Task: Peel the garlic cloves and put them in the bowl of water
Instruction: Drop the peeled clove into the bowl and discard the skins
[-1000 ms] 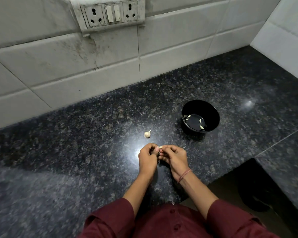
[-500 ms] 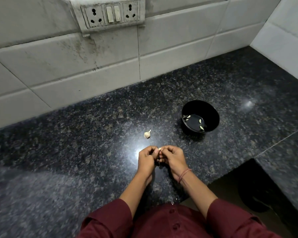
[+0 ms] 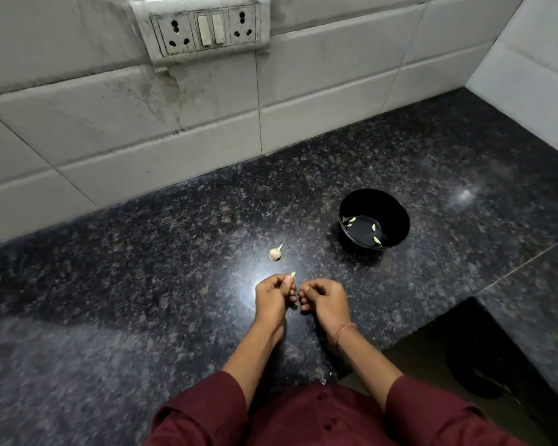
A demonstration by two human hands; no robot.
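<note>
Head view is showing the left hand (image 3: 273, 296) curling its fingers and pinching a small pale clove (image 3: 292, 274) between thumb and forefinger, the clove's tip sticking up above the knuckles. The right hand (image 3: 326, 299) is sitting just beside it, the two apart, its fingers curling in toward the thumb. Whether it is holding a scrap of peel, I cannot tell. Both hands are hovering low over the dark speckled counter (image 3: 142, 284). A garlic piece (image 3: 275, 253) with a short stem is lying on the counter just beyond the left hand. The black bowl (image 3: 397, 214) is standing farther off to the right, and three peeled cloves (image 3: 374, 227) are floating in its water (image 3: 363, 231). A thread band (image 3: 345, 331) is circling the right wrist.
</note>
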